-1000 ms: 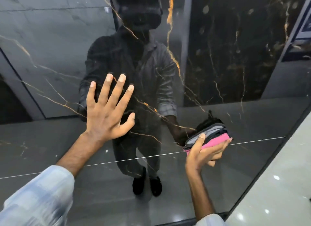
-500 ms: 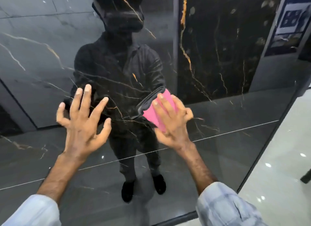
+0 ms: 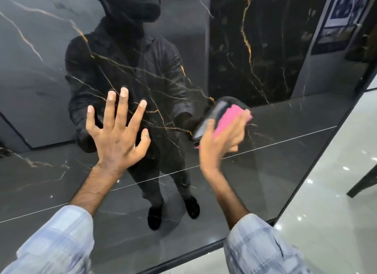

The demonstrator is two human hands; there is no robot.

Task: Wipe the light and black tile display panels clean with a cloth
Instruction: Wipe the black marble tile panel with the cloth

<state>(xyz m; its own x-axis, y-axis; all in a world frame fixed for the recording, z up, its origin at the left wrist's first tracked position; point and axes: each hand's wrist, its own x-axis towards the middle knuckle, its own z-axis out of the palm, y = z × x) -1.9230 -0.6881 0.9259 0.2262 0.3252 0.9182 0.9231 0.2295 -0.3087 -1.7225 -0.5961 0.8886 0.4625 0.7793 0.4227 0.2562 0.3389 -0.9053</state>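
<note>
Black, gold-veined panel (image 3: pixel 265 171) takes both your hands: your left grip (image 3: pixel 117 139) lies spread flat on it, fingers fanned, while your right grip (image 3: pixel 220 143), blurred, clasps the pink cloth (image 3: pixel 230 118) against the glossy face nearer the panel's right edge, thumb on the cloth's dark fold.

Glossy black panel (image 3: pixel 265 161), thin gold-orange and whitish veins branching across it (brightest orange streak upper centre-right). Right of centre, cloth (image 3: pixel 230 117): hot pink face, dark grey edge. Bottom of frame, sleeves (image 3: pixel 51 243) pale blue-and-white check; lower right, floor (image 3: pixel 336 222) light grey with white glints.
</note>
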